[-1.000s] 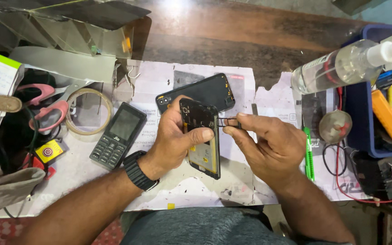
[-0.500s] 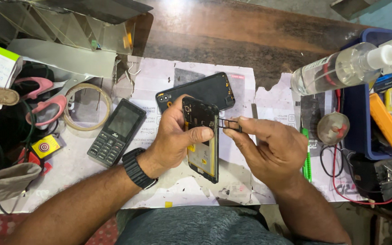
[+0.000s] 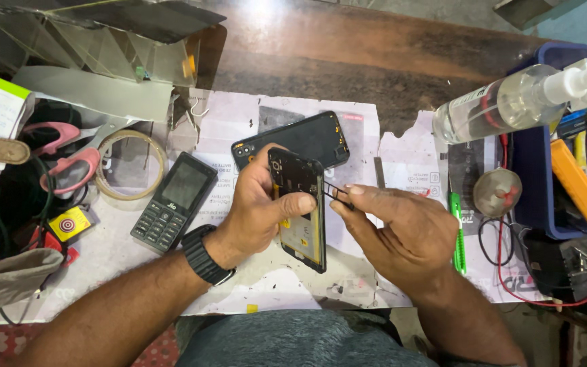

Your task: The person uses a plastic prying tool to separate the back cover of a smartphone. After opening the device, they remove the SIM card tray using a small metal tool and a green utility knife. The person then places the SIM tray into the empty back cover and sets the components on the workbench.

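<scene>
An opened phone (image 3: 300,211), back off, is gripped upright in the left hand (image 3: 259,207) at frame centre, thumb laid across its insides. The right hand (image 3: 395,234), just at 3 o'clock of it, is pinched narrow on thin tweezers (image 3: 336,191), tips touching the phone's upper right edge. Behind, at 12 o'clock, a black back cover (image 3: 297,141) is laid on paper. A keypad phone (image 3: 174,202) is seen at 9 o'clock. Far right, approx. 2 o'clock, a blue tray (image 3: 537,197) is filled w/ an orange tool (image 3: 577,180) & tubes; a spray bottle (image 3: 511,102) is laid across its rim.
</scene>
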